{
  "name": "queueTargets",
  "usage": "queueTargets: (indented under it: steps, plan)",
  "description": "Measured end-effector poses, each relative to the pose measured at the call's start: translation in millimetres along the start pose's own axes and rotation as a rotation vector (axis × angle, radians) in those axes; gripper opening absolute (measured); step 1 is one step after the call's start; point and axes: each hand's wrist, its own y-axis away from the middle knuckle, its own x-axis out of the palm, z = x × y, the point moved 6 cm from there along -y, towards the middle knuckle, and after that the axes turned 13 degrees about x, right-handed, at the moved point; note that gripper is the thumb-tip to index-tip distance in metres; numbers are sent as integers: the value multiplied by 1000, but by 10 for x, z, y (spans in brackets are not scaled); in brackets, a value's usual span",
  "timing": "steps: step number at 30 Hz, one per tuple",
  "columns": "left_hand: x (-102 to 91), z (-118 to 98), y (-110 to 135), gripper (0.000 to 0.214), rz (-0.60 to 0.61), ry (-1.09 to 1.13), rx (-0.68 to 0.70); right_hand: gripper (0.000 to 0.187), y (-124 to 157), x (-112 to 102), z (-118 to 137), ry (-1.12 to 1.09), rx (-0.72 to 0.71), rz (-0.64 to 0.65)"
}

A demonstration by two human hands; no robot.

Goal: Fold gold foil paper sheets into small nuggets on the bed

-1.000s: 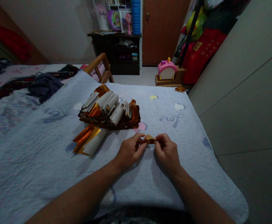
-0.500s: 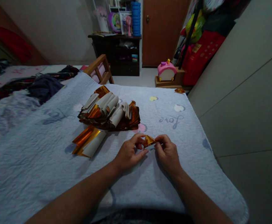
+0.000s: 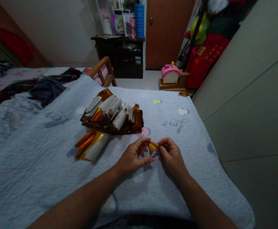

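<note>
Our left hand (image 3: 131, 157) and right hand (image 3: 172, 156) each pinched the gold paper (image 3: 152, 147) at one end, just above the blanket (image 3: 45, 159). That probably steadied the crease, and the paper pile (image 3: 111, 116) lay within reach.

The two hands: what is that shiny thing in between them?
A small folded gold paper, pinched by the fingers of the left hand and the right hand, just above the blue quilt. The head view shows it.

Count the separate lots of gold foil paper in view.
4: a big pile on the bedspread, a small stack front-left of it, a folded piece between left hand and right hand, a lone scrap by its far edge. Sheets inside the piles are uncountable.
</note>
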Motion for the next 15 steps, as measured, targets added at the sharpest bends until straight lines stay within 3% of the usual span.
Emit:
queueTargets:
  steps: [5,15]
  plan:
    - [-25,-50,-20,47,-27,-20,19,11,11,13,6,15,4,0]
    - [-36,-22,-37,49,-33,-77,-9,12,13,23,42,18,-1,-11]
